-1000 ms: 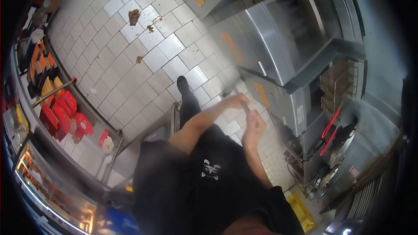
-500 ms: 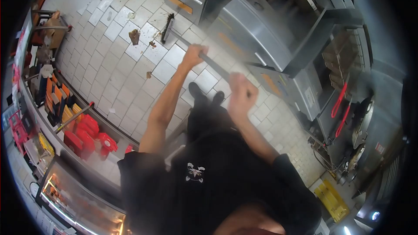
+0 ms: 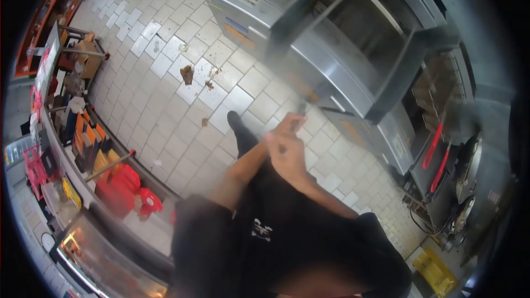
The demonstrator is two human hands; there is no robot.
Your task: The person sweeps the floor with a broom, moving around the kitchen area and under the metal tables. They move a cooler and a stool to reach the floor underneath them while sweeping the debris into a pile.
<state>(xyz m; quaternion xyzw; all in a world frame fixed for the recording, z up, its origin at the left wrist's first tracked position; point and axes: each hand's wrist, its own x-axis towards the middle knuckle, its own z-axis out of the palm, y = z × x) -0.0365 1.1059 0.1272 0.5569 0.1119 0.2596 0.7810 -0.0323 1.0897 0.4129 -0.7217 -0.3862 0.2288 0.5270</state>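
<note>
Both of my hands are close together in front of my body, fingers curled. My left hand (image 3: 289, 125) is closed around the grey handle of a broom (image 3: 305, 107); only a short, blurred dark piece of it shows past the fingers, near the base of the steel equipment. Just below, my right hand (image 3: 288, 157) is closed on the same handle, most of which is hidden by the hands. On the tiled floor (image 3: 171, 127) lie a brown flattened scrap (image 3: 187, 74), smaller brown crumbs (image 3: 209, 85) and another brown bit (image 3: 205, 122).
Steel kitchen equipment (image 3: 331, 55) lines the right side, with red-handled baskets or tools (image 3: 433, 146) beyond. A counter on the left holds boxes (image 3: 88, 138) and red items (image 3: 127, 179) on its lower shelf. A yellow object (image 3: 434, 273) stands at lower right. My shoe (image 3: 236, 121) is on the tiles.
The broom has swung right, away from the brown scraps toward the steel equipment. My left hand has come in beside my right. The view has shifted, and the scraps remain on the floor.
</note>
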